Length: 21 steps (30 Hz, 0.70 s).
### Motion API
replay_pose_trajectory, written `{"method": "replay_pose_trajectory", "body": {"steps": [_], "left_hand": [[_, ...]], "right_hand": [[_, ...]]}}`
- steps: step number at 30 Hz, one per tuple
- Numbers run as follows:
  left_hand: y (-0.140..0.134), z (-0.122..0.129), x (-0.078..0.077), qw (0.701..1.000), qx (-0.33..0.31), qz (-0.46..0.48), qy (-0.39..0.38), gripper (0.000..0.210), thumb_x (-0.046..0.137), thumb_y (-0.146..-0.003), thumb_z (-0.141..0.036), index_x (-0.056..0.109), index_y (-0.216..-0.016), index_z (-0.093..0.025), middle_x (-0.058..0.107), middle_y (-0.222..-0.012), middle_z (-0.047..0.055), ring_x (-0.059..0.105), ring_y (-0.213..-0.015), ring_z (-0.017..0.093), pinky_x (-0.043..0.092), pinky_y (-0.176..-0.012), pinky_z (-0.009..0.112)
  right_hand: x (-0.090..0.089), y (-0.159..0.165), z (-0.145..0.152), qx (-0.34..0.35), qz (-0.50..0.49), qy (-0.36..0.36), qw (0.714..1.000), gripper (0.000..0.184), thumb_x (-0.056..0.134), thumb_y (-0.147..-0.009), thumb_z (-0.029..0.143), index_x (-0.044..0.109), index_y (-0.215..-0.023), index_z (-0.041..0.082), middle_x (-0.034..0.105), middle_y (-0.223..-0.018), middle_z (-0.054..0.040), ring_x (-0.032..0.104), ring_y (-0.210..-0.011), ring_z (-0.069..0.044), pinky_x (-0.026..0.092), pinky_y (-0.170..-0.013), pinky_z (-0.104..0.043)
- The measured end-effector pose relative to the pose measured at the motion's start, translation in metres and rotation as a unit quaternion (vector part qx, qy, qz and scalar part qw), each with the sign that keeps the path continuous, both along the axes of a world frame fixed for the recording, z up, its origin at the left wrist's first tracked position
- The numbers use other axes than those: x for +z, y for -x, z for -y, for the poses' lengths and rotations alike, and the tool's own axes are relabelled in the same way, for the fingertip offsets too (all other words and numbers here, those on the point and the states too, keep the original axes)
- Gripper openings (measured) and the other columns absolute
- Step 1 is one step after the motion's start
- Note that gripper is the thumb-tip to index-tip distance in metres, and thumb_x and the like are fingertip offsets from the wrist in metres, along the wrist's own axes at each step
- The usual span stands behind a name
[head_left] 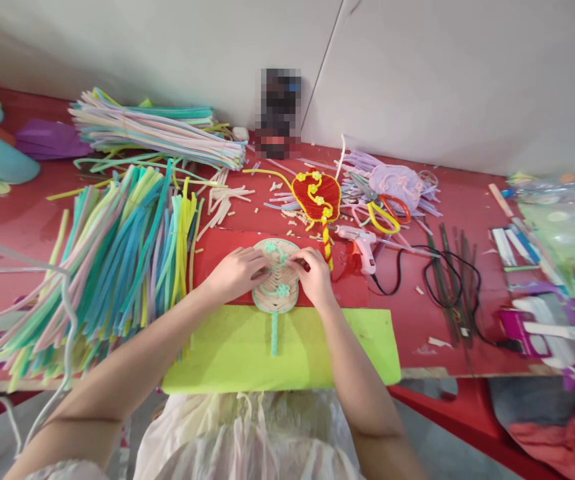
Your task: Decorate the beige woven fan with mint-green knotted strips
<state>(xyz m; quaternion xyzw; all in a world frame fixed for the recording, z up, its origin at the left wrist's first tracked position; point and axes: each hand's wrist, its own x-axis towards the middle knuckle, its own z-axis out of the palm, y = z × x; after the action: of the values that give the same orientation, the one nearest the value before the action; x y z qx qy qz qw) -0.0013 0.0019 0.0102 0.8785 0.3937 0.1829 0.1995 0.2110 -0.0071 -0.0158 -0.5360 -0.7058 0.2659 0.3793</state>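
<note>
A round fan (276, 303) of pale pink pipe cleaners, with a mint green rim and handle, lies before me. Its handle points toward me over a lime green sheet (217, 353). Mint green pipe-cleaner flowers and a curling vine (283, 291) decorate its face. My left hand (240, 272) has its fingers bent closed over the fan's left edge, by an upper flower. At the upper right, my right hand (311, 272) pinches the mint green vine between thumb and forefinger. The fingers partly cover the upper decoration.
Bundled pipe cleaners (132, 253) fill the left side. Beyond the fan lies a red and yellow fan (317, 197), with scissors (382, 210) to its right. A pink glue gun (360, 247) trails a black cord (425, 267). A white cable (70, 307) hangs at the left.
</note>
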Motion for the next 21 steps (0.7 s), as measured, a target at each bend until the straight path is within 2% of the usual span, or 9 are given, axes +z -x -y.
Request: {"method": "replay_pose_trajectory", "body": {"steps": [11,16,21], "left_hand": [[0.0004,-0.001,-0.0016,1.0,-0.012,0.023,-0.009,0.016,0.05,-0.09,-0.024,0.065,-0.092,-0.019,0.065,-0.094,0.006,0.058,-0.087,0.017,0.043,-0.077,0.03],[0.0015,-0.0047,-0.0044,0.995,0.001,0.081,0.057,0.013,0.054,-0.086,-0.02,0.065,-0.093,-0.019,0.067,-0.097,0.005,0.059,-0.091,0.018,0.046,-0.082,0.032],[0.0039,-0.0075,-0.0081,0.982,0.027,0.138,0.125,0.018,0.052,-0.086,-0.017,0.065,-0.098,-0.02,0.068,-0.1,0.005,0.061,-0.092,0.017,0.049,-0.084,0.032]], "right_hand": [[-0.0014,-0.0005,0.0002,0.007,0.013,-0.004,1.0,0.008,0.059,-0.086,0.029,0.061,-0.083,0.022,0.061,-0.084,-0.0033,0.054,-0.082,-0.018,0.046,-0.074,-0.032],[-0.0012,0.0005,0.0007,0.005,0.02,-0.005,1.0,0.009,0.059,-0.086,0.03,0.062,-0.083,0.023,0.061,-0.084,-0.0034,0.054,-0.081,-0.019,0.046,-0.075,-0.032],[-0.0007,0.0007,0.0014,0.003,0.018,-0.003,1.0,0.01,0.058,-0.087,0.031,0.063,-0.084,0.023,0.061,-0.085,-0.0038,0.054,-0.081,-0.019,0.047,-0.076,-0.033]]}}
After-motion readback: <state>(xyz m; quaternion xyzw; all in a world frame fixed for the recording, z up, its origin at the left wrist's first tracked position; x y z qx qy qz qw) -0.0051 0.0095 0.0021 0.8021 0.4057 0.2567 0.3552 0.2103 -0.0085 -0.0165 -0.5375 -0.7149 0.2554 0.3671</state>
